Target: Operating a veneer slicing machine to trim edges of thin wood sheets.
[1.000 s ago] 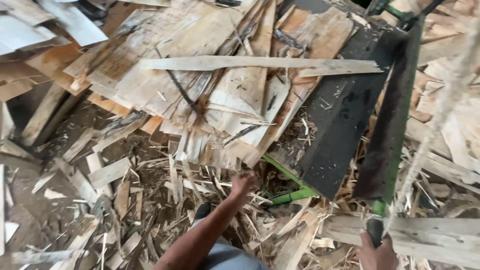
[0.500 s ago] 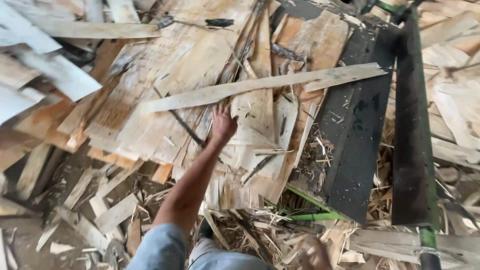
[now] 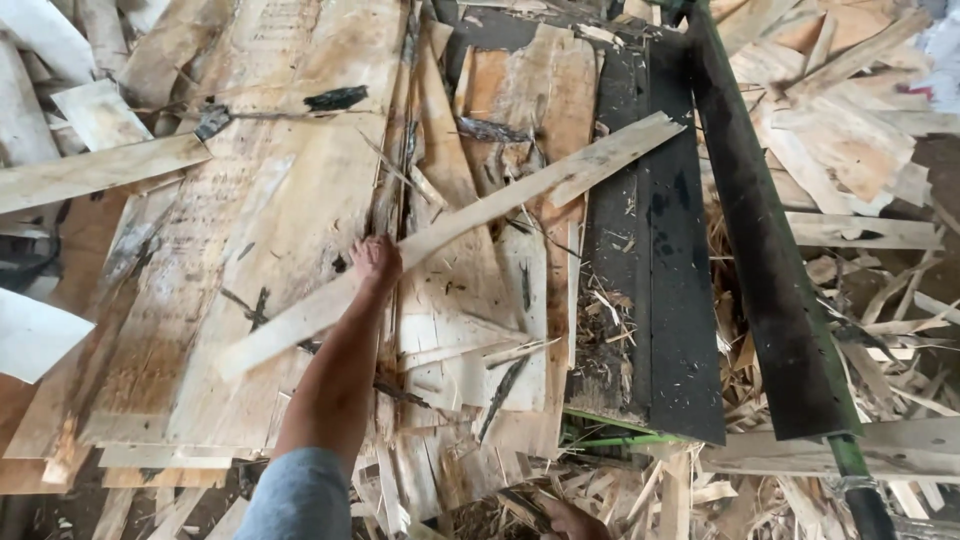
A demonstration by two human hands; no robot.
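The left hand [image 3: 376,262] now clasps the long veneer strip [image 3: 450,232], which half a second ago lay just beyond its fingers, so the strip looks ready to lift off the veneer sheets [image 3: 270,240] underneath. The right hand [image 3: 570,520] (barely visible, grip unclear) sits low among scraps.

A long strip of veneer [image 3: 450,235] was pale cream-tan with faint grey grain. The left hand [image 3: 376,262] closed on it came from a light blue-grey sleeve [image 3: 298,497]. The veneer sheets [image 3: 270,220] beneath were yellowish-tan, streaked with dark brown cracks and black smudges. To the right, a flat machine bed [image 3: 665,290] was matt black, dusted with pale splinters. Beside it ran a dark roller [image 3: 765,250], blackish with a green end. Scraps [image 3: 860,150] at the far right were orange-tan and off-white. The right hand [image 3: 570,520] showed near the bottom edge among straw-coloured shavings.
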